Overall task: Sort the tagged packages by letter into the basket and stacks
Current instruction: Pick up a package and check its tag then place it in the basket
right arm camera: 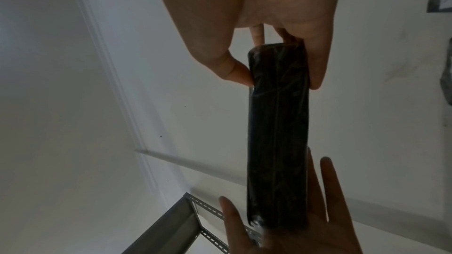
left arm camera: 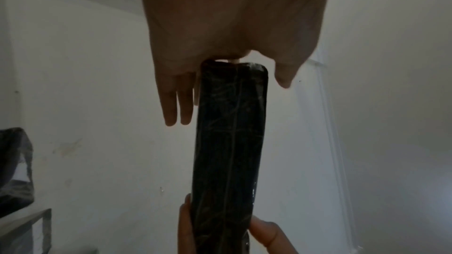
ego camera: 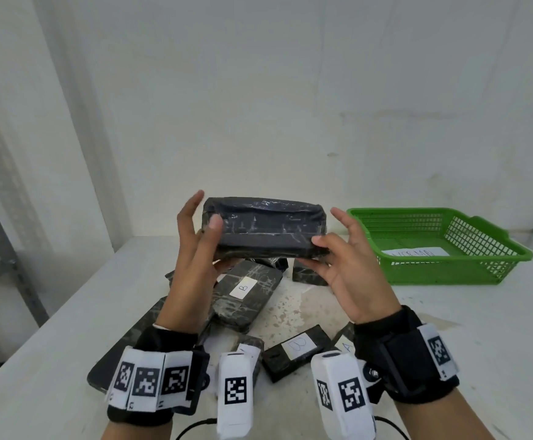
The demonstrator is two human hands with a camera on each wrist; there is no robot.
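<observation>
Currently both hands are holding a black wrapped package [ego camera: 263,228] above the bench [ego camera: 449,312], left hand [ego camera: 192,249] and right hand [ego camera: 344,268] each pinching one end, likely turning it to find its letter tag. Green basket [ego camera: 509,249] is waiting far right; tagged packages [ego camera: 246,295] are lying beneath.

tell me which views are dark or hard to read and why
Head view: evenly lit, wide-angle bend at the edges, faint glare on the held package, its letter tag not visible. Left wrist view: the package and left hand are backlit, nearly silhouettes against the pale wall. Right wrist view: equally dim, right hand soft.
</observation>
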